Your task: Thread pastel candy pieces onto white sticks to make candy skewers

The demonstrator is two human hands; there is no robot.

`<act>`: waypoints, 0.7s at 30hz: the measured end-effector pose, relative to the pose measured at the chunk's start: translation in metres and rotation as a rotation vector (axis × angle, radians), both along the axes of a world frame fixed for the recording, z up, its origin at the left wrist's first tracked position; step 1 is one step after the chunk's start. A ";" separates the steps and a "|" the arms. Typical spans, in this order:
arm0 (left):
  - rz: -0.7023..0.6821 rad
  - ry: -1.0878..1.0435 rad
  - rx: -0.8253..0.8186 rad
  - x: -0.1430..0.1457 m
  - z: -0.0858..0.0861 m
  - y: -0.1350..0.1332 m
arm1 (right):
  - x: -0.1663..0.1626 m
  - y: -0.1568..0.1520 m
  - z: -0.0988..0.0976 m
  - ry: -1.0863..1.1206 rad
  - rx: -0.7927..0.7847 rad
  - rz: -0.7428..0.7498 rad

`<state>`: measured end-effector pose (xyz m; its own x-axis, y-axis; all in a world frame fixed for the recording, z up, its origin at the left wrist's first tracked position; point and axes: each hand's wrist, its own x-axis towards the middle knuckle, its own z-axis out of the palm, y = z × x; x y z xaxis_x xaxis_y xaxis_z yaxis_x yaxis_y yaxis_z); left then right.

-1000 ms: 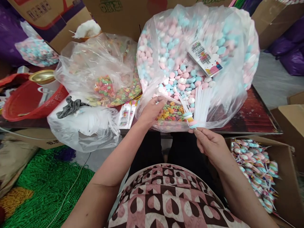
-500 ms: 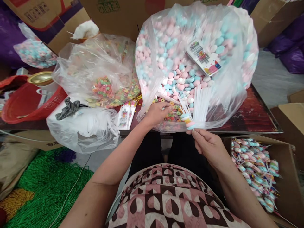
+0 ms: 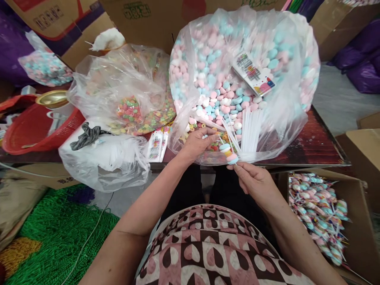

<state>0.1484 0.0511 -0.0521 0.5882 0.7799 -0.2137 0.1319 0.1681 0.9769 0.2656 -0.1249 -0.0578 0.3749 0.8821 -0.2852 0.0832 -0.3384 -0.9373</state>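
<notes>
- The right hand [image 3: 255, 184] is pinching, between thumb and forefinger, the lower end of a thin white stick threaded with blue, yellow and pink sweets [image 3: 228, 152]. It is holding the stick tilted just off the near edge of the dark red table [image 3: 322, 152].
- The left hand [image 3: 197, 142] is reaching into the loose heap of small multicoloured ring sweets [image 3: 214, 143] at the mouth of the big clear plastic bag of pink, blue and white sweets [image 3: 237, 59]. Its fingertips are drawn together, but I cannot tell whether a ring is between them.
- A bundle of bare white sticks [image 3: 251, 128] is lying in the bag mouth, just beside the held stick.
- An open cardboard box of finished sweet sticks [image 3: 319, 208] is standing below the table's near right corner.
- Judged from this, the step in hand is stacking pieces onto the stick. Adding another would call for a steady stick and a ring's hole lined up with its free tip.
</notes>
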 end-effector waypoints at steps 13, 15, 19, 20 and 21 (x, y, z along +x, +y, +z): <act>-0.046 0.006 0.102 0.001 0.004 -0.012 | -0.006 -0.005 -0.003 0.030 0.031 -0.039; -0.028 0.039 0.235 -0.001 0.002 -0.015 | -0.009 -0.005 -0.003 0.026 0.035 -0.071; 0.022 0.148 0.603 -0.003 0.001 -0.020 | -0.014 -0.004 -0.004 0.018 0.042 -0.120; 0.024 0.159 0.641 -0.003 0.000 -0.021 | -0.015 -0.004 -0.004 0.020 0.040 -0.119; 0.027 0.157 0.648 -0.003 0.000 -0.022 | -0.017 -0.003 -0.003 0.022 0.037 -0.115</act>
<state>0.1454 0.0293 -0.0526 0.5667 0.7935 0.2219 0.2853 -0.4416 0.8507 0.2488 -0.1282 -0.0604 0.4678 0.8439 -0.2625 0.0248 -0.3095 -0.9506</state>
